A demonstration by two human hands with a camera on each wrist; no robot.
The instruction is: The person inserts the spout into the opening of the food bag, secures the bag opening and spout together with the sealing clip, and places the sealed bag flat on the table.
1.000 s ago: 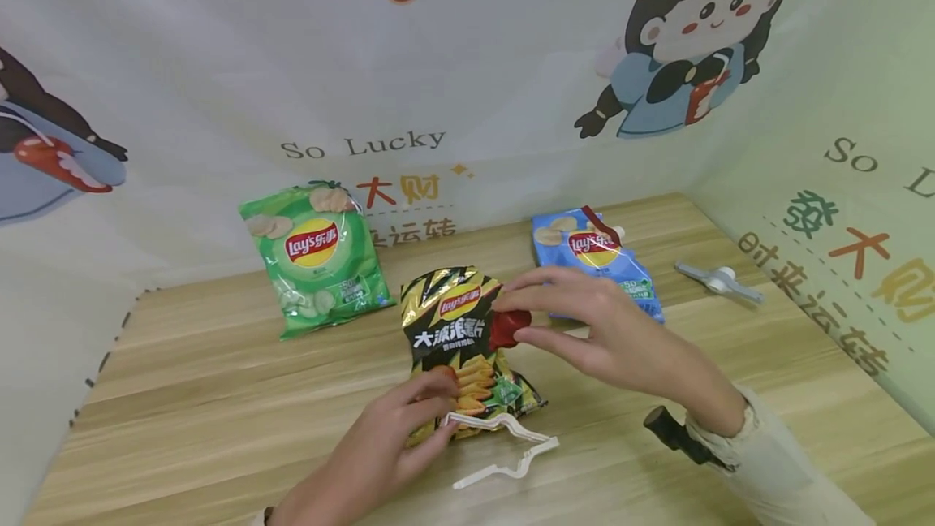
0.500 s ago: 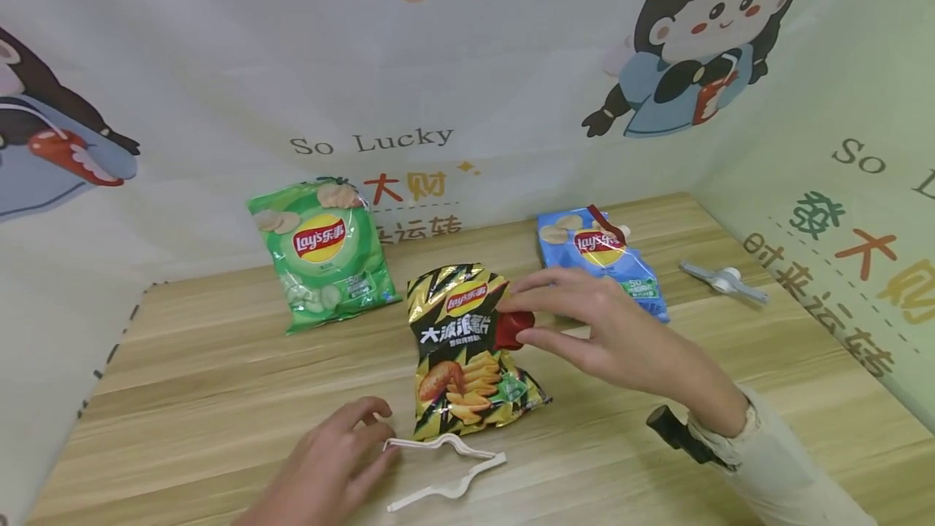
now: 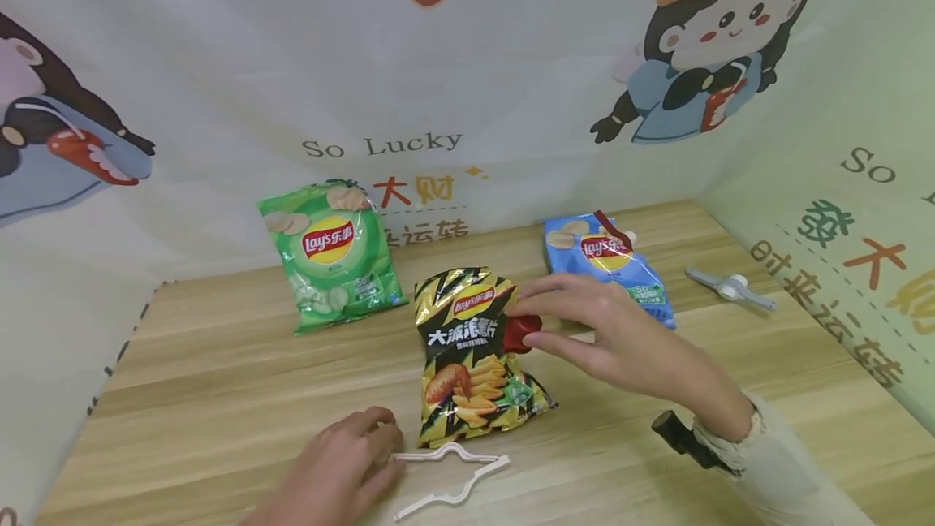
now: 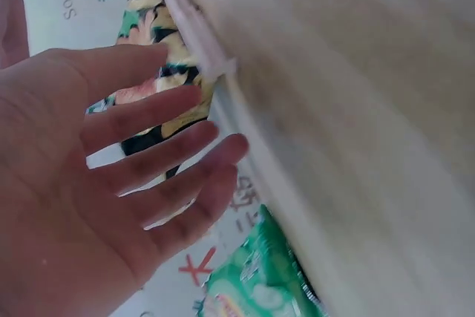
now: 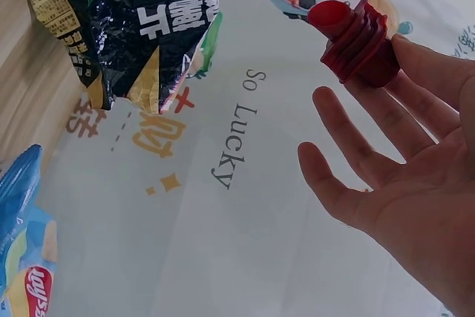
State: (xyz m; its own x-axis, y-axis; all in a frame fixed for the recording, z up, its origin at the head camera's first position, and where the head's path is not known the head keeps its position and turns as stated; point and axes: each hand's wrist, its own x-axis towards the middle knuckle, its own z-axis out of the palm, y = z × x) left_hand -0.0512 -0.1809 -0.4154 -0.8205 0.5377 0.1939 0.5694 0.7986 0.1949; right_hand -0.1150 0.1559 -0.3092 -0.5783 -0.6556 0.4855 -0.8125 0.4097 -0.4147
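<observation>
Head: right hand [image 3: 606, 339] reaches in, thumb and fingertips pinching red cap [image 3: 523, 334] by black chip bag [image 3: 462, 355]. Left hand [image 3: 346, 457] low over worktop [image 3: 241, 372], just beside white clip [image 3: 482, 474]. Left wrist: palm shows, fingers loosely spread. Right wrist: cap apart from bag, spare fingers fanned.

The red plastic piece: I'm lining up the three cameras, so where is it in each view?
Head: the red piece, right of and below centre, in the right hand.
Left wrist: not in the picture.
Right wrist: the red piece, upper right, in the same hand.
Shared landmark: the black-and-gold bag, in all three.
</observation>
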